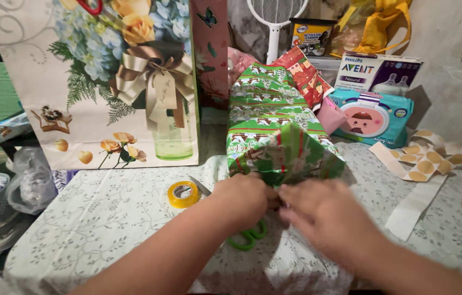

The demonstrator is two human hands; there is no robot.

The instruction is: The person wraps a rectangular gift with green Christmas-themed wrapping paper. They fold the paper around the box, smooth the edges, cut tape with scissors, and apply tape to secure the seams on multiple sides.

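Both hands, left [244,198] and right [324,213], are pressing together on the near end flap of the parcel [274,134], pinching the green paper down so the fold is keeping its crease. The parcel is lying mid-worktop [105,218], running toward the far edge. Tape [183,194] and green scissors [248,236] are sitting just beside the left hand, within easy reach.

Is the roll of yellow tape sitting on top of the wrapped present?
No, the yellow tape roll lies on the tablecloth, left of the green wrapped present.
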